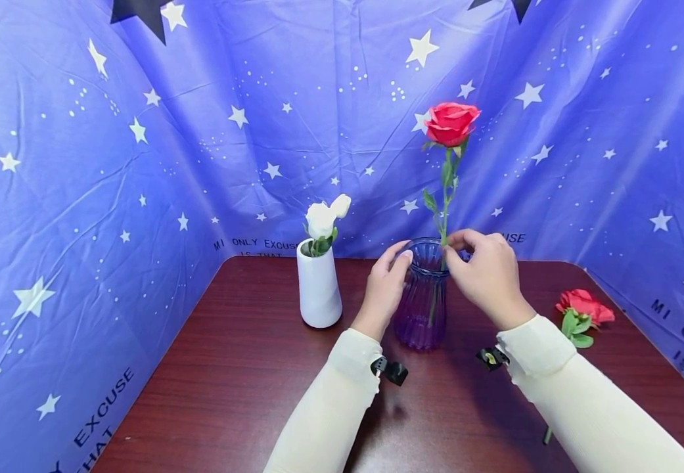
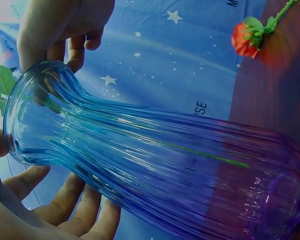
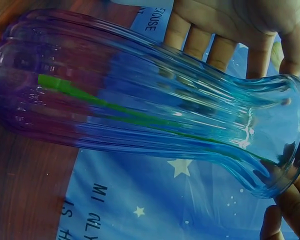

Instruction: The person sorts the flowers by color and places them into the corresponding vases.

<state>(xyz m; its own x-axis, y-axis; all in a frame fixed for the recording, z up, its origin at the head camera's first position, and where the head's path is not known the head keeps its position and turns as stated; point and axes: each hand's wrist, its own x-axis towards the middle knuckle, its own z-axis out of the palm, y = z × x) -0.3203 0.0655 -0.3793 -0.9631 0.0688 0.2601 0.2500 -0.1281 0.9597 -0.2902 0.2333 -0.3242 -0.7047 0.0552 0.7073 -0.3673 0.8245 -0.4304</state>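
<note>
A ribbed glass vase (image 1: 420, 323), blue at the neck and purple at the base, stands on the table. My left hand (image 1: 384, 289) holds it at the rim from the left, thumb at the lip and fingers round the neck. At the opposite side of the rim, my right hand (image 1: 486, 276) pinches the stem of a red rose (image 1: 451, 125). The bloom rises upright well above the vase. Through the glass in the right wrist view, the green stem (image 3: 135, 117) slants down inside, its cut end near the base.
To the left stands a white vase (image 1: 320, 295) with white roses (image 1: 321, 219). Another red rose (image 1: 584, 307) lies at the table's right, its stem partly hidden under my right sleeve. A blue star-printed cloth (image 1: 318, 98) surrounds the dark red wooden table (image 1: 229, 381).
</note>
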